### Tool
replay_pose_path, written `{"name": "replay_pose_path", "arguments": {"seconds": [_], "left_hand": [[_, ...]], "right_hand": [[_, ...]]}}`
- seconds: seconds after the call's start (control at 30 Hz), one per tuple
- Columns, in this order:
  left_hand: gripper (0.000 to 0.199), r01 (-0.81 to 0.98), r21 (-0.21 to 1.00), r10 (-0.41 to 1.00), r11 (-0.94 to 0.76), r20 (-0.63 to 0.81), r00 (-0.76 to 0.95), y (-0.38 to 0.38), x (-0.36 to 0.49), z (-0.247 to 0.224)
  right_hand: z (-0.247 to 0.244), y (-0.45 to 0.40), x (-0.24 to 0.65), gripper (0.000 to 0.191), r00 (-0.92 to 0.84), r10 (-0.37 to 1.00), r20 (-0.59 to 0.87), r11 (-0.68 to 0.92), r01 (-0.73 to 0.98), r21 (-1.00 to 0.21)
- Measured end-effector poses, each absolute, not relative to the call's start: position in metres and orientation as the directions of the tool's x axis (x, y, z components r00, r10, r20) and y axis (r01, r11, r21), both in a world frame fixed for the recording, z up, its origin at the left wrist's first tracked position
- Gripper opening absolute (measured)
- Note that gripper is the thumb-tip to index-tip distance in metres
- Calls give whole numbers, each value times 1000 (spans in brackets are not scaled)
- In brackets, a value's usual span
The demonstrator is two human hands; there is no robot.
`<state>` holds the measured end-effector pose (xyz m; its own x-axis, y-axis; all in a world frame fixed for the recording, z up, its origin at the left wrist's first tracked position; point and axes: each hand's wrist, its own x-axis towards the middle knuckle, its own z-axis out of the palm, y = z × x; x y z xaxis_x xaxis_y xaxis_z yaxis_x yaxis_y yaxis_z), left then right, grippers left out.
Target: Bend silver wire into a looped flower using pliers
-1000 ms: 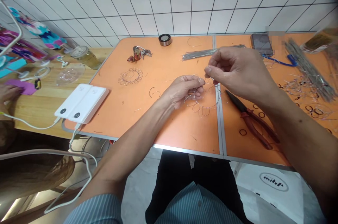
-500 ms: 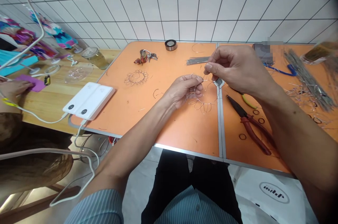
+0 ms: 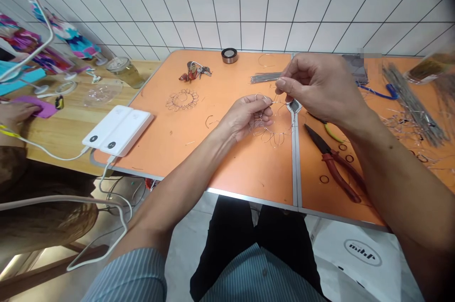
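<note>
Head view: red-handled pliers [image 3: 329, 154] on orange table [image 3: 249, 169]. Left hand [image 3: 247, 114] left of pliers, thumb and fingers closed on looped wire ring [image 3: 273, 133]; ring sits just left of pliers' tips. Right hand [image 3: 316, 81] beyond pliers, thumb and forefinger pinched tight on thin wire [image 3: 275, 102] near ring's edge. Second looped ring [image 3: 182, 99] flat, well left of pliers. Wire bundle [image 3: 265, 77] beyond pliers, leftward. Small dark rings [image 3: 320, 181] on both sides of pliers.

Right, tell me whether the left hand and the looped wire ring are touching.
Touching. The head view shows the left hand pinching the looped wire ring, whose loops spread out past its grip.
</note>
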<state>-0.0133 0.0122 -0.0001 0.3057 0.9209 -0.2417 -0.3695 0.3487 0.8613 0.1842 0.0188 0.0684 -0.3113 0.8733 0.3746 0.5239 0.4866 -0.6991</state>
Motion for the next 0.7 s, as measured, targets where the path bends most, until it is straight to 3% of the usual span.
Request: {"name": "replay_pose_path", "arguments": {"seconds": [0.47, 0.7], "left_hand": [[21, -378, 858, 925, 349, -249, 287, 13, -13, 0], [21, -378, 865, 929, 330, -227, 292, 11, -12, 3]], "right_hand": [[68, 18, 184, 22, -316, 874, 368, 484, 527, -699], [68, 19, 184, 28, -302, 849, 434, 529, 513, -676]]}}
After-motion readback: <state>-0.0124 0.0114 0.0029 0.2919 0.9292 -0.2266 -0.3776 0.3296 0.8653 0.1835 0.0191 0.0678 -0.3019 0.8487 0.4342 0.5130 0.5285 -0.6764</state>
